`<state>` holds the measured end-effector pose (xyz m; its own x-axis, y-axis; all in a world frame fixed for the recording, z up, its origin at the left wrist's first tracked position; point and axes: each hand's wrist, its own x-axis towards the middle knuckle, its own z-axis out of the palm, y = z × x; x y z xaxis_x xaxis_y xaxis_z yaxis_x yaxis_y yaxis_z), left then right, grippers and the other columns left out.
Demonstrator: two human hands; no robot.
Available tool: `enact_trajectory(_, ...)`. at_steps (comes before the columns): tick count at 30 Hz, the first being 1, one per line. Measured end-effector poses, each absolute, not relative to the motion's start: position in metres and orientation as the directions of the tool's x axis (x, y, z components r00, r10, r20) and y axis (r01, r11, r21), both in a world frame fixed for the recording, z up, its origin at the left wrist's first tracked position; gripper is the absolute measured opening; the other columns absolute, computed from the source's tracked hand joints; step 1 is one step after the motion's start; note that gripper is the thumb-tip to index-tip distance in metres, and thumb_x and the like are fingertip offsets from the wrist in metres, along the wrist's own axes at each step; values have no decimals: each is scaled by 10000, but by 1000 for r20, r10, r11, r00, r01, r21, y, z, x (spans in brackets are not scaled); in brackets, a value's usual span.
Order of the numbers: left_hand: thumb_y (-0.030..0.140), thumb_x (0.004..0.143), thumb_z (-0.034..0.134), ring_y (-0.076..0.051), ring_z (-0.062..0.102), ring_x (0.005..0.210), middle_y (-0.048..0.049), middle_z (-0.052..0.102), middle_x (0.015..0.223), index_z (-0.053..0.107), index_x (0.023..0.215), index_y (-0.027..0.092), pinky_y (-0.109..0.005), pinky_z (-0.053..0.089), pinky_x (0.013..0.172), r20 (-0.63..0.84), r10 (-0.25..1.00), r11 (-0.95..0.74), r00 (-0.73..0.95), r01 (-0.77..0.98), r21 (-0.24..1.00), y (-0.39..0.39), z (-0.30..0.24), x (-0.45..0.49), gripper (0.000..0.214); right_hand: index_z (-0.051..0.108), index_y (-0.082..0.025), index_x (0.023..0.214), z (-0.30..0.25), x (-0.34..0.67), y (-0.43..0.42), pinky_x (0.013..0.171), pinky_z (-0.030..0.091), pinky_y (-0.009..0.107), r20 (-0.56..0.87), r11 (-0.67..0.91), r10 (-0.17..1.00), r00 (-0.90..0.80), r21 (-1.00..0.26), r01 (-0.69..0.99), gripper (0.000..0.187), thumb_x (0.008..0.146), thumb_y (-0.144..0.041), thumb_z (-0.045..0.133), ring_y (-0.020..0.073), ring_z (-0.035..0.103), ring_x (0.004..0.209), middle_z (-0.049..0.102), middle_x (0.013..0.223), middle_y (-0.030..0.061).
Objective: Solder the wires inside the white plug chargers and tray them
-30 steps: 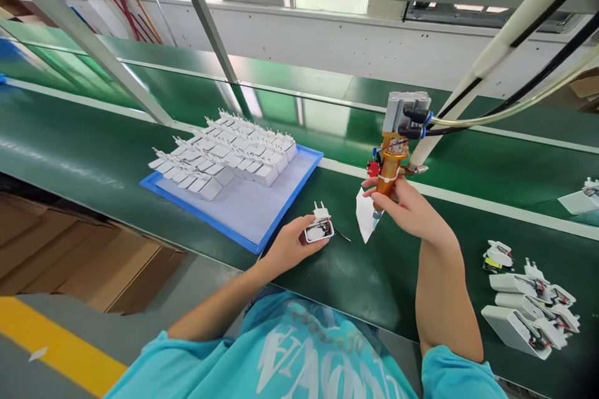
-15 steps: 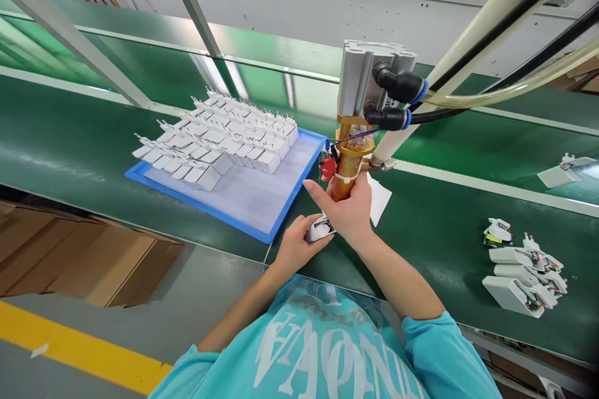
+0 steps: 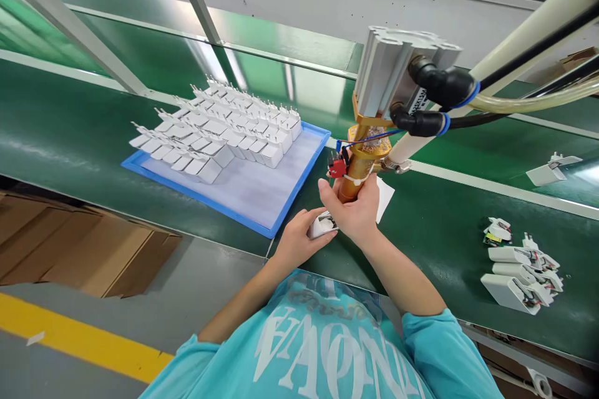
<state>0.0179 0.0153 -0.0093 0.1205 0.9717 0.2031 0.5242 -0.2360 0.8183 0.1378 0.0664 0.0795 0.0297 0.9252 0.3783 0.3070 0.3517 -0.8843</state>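
The white casing is just right of the near corner of the blue-rimmed tray, clasped in the grip of the left hand. A little farther right, the right hand has its grip wrapped around an orange-barrelled tool, whose tip is hidden. Plug casings stand in rows inside the tray, and open units lie well to its right on the green surface.

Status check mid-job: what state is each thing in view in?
Left hand: closed around a white charger housing.
White charger housing: open, partly hidden.
Right hand: wrapped around the pneumatic tool.
Pneumatic tool: tilted, tip hidden; running or not, cannot tell.
Blue-rimmed tray: partly filled.
Chargers in tray: in rows, prongs showing.
Three housings at right: open, wires exposed.
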Motion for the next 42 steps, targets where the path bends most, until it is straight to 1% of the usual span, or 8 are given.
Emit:
enact_trajectory(5,393,796,694,-177,593,739,-14,645,806,646,1131,214,-262,458,645,198,972,-234,125,564,792,15,-9,18,382,403,-236,688,74,140,69,634,486,303,410,374,912,33,-860,347,238,774,-373,579,127,498,569,498,602,-28)
enact_trajectory(14,413,792,684,-179,587,743,-23,667,838,642,1142,221,-271,462,655,164,978,-209,131,554,805,16,-11,19,401,372,-241,663,77,140,68,639,490,305,412,392,911,0,-867,308,253,785,-360,559,135,519,582,478,597,-25)
enact_trajectory(20,423,804,672,-190,604,790,-44,685,892,641,1130,205,-279,481,682,168,977,-211,128,518,829,16,-13,21,394,387,-245,694,79,140,66,607,492,321,394,377,919,-5,-874,308,297,748,-384,644,133,495,520,457,532,-54)
enact_trajectory(24,405,810,661,-172,586,702,-24,665,809,647,1051,198,-270,457,617,158,983,-184,95,530,827,15,-18,24,318,400,-252,693,79,140,66,675,528,354,436,424,900,-23,-860,284,304,767,-404,652,171,566,591,469,531,-40)
enact_trajectory(27,389,803,656,-156,577,622,-9,661,772,627,1001,194,-265,449,576,108,992,-126,65,526,841,15,-23,30,279,422,-252,680,80,139,64,682,538,360,411,403,911,-45,-859,316,323,778,-454,655,187,585,626,472,531,-28)
enact_trajectory(33,343,757,682,-248,684,862,-58,720,968,574,1046,195,-329,534,706,62,994,-96,87,475,875,16,-30,43,342,421,-244,638,85,133,58,628,528,336,397,387,917,-33,-868,311,377,763,-500,669,169,550,591,441,527,-32)
enact_trajectory(39,341,746,680,-273,654,1068,-84,684,1152,570,1086,205,-375,543,868,81,991,-108,104,291,951,13,-25,54,382,372,-248,617,87,129,55,651,524,337,396,383,918,-11,-879,285,395,753,-468,670,170,548,612,433,534,-28)
enact_trajectory(42,392,740,695,-278,628,1119,-94,674,1137,544,1113,199,-391,524,920,101,992,-115,72,224,968,12,-26,57,447,375,-248,641,85,129,54,664,521,340,407,390,914,5,-880,270,349,752,-420,658,167,544,610,440,546,-32)
